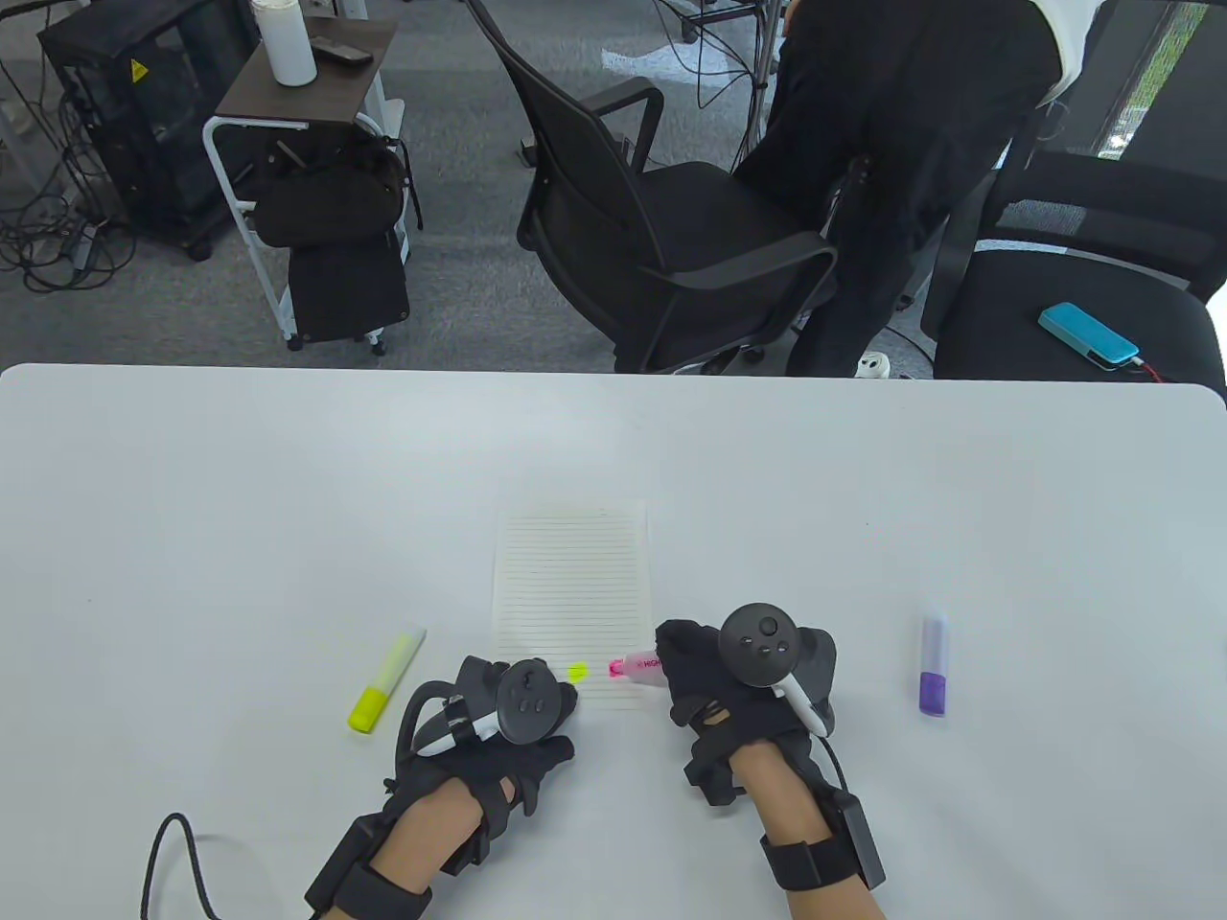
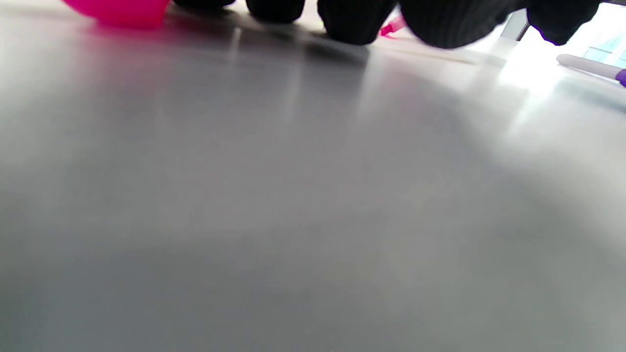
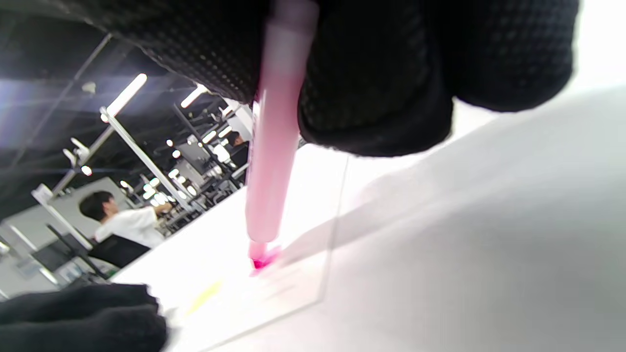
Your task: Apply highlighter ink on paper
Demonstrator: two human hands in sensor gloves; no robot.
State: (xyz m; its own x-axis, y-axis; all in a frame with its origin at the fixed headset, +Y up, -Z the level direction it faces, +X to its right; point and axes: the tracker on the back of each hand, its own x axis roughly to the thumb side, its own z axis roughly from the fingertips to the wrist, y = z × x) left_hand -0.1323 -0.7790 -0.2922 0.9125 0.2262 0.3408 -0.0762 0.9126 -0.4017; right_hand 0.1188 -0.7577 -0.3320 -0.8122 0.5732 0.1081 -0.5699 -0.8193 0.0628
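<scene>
A lined sheet of paper [image 1: 569,594] lies mid-table with a small yellow-green mark [image 1: 577,673] near its bottom edge. My right hand [image 1: 714,685] grips a pink highlighter [image 1: 640,665] [image 3: 272,161]. Its uncapped tip [image 3: 261,261] touches the paper just right of that mark. My left hand [image 1: 537,709] rests at the sheet's lower left corner, fingertips [image 2: 354,22] down on the surface. A pink cap-like object [image 2: 117,11] sits beside those fingers. Whether the hand holds it is hidden.
A capped yellow highlighter [image 1: 386,680] lies left of my left hand. A purple one [image 1: 935,666] [image 2: 594,68] lies to the right. Beyond the table's far edge [image 1: 613,369] stand office chairs, a small cart and a person in dark clothes.
</scene>
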